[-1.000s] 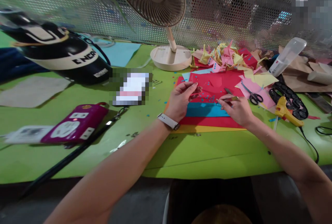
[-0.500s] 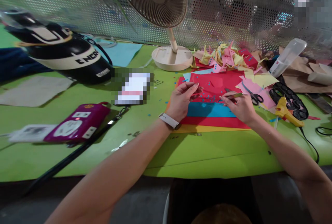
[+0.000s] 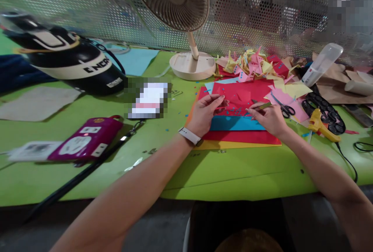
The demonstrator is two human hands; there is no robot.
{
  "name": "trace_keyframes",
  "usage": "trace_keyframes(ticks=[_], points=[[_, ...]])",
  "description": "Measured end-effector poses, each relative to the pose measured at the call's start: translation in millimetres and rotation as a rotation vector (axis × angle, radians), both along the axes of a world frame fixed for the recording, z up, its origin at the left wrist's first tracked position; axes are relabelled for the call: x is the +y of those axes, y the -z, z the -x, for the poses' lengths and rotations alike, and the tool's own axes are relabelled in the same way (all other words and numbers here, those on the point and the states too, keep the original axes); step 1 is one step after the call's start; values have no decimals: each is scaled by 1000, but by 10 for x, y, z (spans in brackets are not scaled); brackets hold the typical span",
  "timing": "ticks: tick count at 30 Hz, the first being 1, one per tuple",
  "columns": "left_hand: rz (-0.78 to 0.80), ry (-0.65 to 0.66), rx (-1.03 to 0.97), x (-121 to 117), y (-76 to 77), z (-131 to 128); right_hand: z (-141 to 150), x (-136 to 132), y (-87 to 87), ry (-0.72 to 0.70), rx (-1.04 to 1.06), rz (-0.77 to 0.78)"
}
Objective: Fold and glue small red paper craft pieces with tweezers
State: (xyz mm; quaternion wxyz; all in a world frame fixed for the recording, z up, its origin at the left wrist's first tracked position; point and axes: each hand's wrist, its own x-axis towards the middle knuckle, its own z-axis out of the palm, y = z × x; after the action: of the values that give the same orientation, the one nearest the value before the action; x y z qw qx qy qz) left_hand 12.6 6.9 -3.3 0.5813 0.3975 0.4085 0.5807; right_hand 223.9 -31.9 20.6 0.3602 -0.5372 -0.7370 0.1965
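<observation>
My left hand (image 3: 204, 112), with a pale watch band at its wrist, hovers over the left part of a red paper sheet (image 3: 229, 89). Its thumb and fingers are pinched together; what is between them is too small to make out. In my right hand (image 3: 271, 119) is a slim metal tool (image 3: 264, 106), its exact kind unclear, held like a pen with the fingertips low over the red sheet. Tiny blue paper dots (image 3: 234, 111) lie scattered between both hands. Nearer to me, a blue paper strip (image 3: 236, 123) rests on red and yellow sheets.
Behind the sheets are a pile of folded paper scraps (image 3: 253, 64) and a fan (image 3: 192, 67). Scissors (image 3: 287, 110), a yellow glue gun (image 3: 322, 125) and a clear bottle (image 3: 323, 63) lie to the right. A phone (image 3: 150, 100), purple power bank (image 3: 87, 138) and black bottle (image 3: 78, 63) are left.
Both hands keep almost the same place and grip. The whole view shifts very slightly; otherwise the papers and dots look unchanged.
</observation>
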Motion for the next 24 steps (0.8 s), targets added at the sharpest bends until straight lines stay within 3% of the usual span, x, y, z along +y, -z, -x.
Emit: trace_keyframes(ticks=[15, 24], points=[[0, 12, 13, -1, 2, 10, 17, -8, -30, 23, 116, 17], [-3, 18, 7, -5, 0, 6, -85, 172, 26, 83, 388, 201]])
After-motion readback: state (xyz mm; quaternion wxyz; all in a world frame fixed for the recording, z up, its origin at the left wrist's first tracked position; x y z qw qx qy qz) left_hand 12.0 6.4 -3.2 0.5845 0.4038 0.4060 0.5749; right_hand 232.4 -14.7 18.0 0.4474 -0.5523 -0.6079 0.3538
